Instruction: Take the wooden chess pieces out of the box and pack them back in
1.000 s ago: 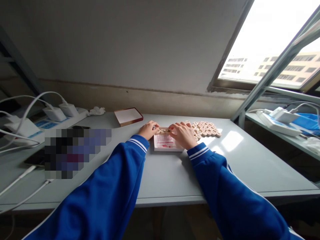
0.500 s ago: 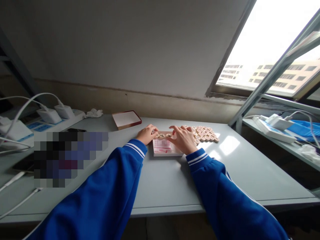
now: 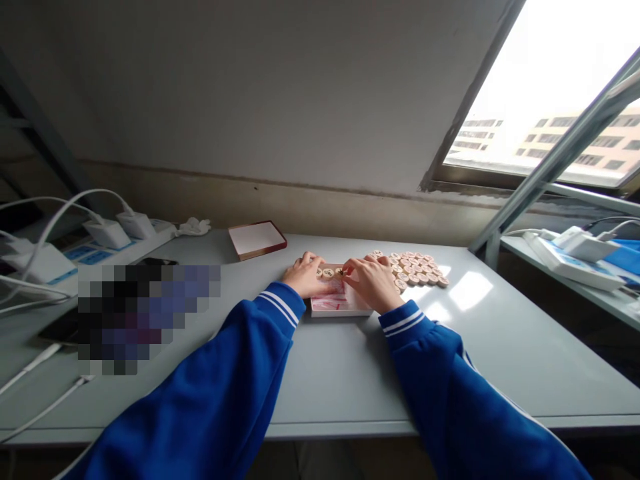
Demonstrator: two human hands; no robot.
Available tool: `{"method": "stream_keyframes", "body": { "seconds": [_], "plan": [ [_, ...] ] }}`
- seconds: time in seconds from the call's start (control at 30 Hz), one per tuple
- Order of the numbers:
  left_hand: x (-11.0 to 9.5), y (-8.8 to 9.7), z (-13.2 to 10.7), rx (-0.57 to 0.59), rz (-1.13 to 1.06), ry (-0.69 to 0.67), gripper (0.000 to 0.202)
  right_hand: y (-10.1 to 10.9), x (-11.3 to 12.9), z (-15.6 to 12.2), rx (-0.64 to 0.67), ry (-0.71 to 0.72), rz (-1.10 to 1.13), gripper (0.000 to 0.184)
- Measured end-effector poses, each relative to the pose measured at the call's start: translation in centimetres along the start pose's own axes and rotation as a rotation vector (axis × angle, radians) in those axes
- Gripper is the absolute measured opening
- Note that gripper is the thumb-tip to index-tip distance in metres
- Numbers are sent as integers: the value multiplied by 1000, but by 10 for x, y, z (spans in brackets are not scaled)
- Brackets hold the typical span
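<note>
A shallow white box (image 3: 341,313) stands on the desk, a pink-and-white printed sheet (image 3: 329,301) inside it. Along its far side runs a short row of round wooden Chinese chess pieces (image 3: 328,273) with dark characters. My left hand (image 3: 303,275) rests over the box's left end, fingers and thumb apart near the row. From the right, my right hand (image 3: 373,283) reaches in with its fingertips together on a piece at the row's right end, which they partly hide. More chess pieces (image 3: 417,268), many with red characters, lie grouped flat on the desk beyond my right hand.
A box lid (image 3: 258,240) with dark red edges lies upturned at the back. On the left are a power strip (image 3: 163,232) with chargers, white cables (image 3: 47,400) and a blurred-out patch. A side shelf (image 3: 595,293) with another power strip borders the desk on the right.
My left hand has slid inward over the box, its thumb now across the sheet. My right hand's fingers have closed down onto the row's right end. The view has shifted slightly.
</note>
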State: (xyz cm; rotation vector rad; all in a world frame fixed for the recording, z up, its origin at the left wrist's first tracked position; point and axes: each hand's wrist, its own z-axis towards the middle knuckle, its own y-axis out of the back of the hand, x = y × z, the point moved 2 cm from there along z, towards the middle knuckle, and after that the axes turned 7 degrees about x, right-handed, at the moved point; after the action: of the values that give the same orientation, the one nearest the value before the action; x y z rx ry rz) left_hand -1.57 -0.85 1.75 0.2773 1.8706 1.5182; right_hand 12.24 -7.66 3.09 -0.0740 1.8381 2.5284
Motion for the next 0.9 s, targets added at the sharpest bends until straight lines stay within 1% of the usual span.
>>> {"method": "stream_keyframes", "body": {
  "seconds": [0.13, 0.3, 0.47, 0.67, 0.73, 0.83, 0.9],
  "plan": [
    [-5, -2, 0, -18, 40, 36, 54, 2, 0, 0, 4, 4, 29, 17],
    [-6, -4, 2, -52, 93, 32, 54, 1, 1, -1, 1, 3, 5, 20],
    [-8, -3, 1, -41, 99, 36, 52, -1, 3, -1, -19, 32, 5, 15],
    [-7, -3, 2, -28, 73, 38, 58, -3, -1, -2, -21, 42, 35, 11],
    [-7, -5, 2, -30, 71, 40, 60, -5, -2, -2, -21, 38, 48, 13],
    [-6, -5, 2, -21, 65, 40, 64, -8, -5, -2, -7, -3, 63, 18],
    [-2, -3, 4, 16, 36, 31, 70, -11, -8, -2, 15, -57, 70, 19]
  ]
}}
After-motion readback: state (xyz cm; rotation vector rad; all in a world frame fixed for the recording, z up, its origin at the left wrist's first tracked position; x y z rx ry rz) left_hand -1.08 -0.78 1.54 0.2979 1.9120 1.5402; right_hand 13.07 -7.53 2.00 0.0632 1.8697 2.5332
